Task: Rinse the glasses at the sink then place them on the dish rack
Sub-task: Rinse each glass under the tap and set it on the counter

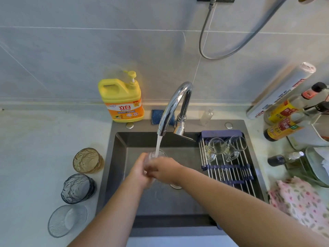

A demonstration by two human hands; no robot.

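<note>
partly hidden, our clear glass (153,156) sits between left grip (139,169) and right grip (164,169), both curled round it.

Glasses (79,188) left of sink (114,157); rack (231,173) spans its right, holding seemingly two mugs (216,145).

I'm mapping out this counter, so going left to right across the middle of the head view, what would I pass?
Amber glass → left hand and right hand holding a clear glass under the tap → dish rack → floral cloth.
</note>
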